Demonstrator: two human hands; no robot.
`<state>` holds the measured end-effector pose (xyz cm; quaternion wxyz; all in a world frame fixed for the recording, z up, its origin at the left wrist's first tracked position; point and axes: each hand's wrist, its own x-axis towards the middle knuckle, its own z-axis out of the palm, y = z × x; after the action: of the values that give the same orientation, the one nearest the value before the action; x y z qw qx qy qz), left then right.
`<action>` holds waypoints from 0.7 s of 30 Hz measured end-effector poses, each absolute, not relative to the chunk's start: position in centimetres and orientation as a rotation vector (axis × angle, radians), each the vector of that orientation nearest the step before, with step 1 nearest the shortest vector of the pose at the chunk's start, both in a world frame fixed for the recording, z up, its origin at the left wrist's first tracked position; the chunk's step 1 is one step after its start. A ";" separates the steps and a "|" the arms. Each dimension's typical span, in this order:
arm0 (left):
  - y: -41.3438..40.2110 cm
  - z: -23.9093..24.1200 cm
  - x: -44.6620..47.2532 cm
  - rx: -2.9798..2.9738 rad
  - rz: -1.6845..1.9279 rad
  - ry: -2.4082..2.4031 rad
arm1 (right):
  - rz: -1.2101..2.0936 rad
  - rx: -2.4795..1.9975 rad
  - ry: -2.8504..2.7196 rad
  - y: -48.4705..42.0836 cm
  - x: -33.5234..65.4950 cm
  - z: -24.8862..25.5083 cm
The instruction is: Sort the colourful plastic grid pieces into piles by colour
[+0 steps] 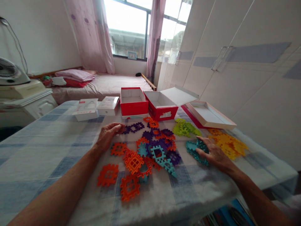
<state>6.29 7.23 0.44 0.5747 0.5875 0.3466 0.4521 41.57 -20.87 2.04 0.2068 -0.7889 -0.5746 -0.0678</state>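
My left hand [110,133] is at the left of a loose pile, thumb and fingers closed at the end of a purple interlocking tile [127,129]. Other purple tiles [137,126] lie beside it. My right hand [210,152] rests over a small heap of teal interlocking tiles [194,149], with thumb and fingers around some of them. Between the hands, the mixed pile holds orange tiles [134,162], more purple pieces and light-blue tiles [158,153]. Many tiles have toothed edges, and some have window-like openings.
Yellow-green tiles [185,128] and yellow tiles [228,142] form separate heaps at the right. Behind stand an open red box [134,108], a red box with a raised lid [162,111], a shallow tray [211,117] and white boxes [87,110]. A checked cloth [58,141] covers the table.
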 end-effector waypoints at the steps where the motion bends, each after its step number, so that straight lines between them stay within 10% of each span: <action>1: 7.3 0.5 6.3 1.373 1.079 0.813 | -0.221 -2.193 -1.587 -20.7 41.2 2.2; 21: 7.4 0.4 6.6 1.318 1.138 0.851 | 0.058 -1.931 -1.636 -19.3 27.8 3.2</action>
<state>6.58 7.37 0.44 0.5660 0.5606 0.3619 0.4841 27.77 -19.34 3.19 0.3000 -0.7276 -0.6165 0.0219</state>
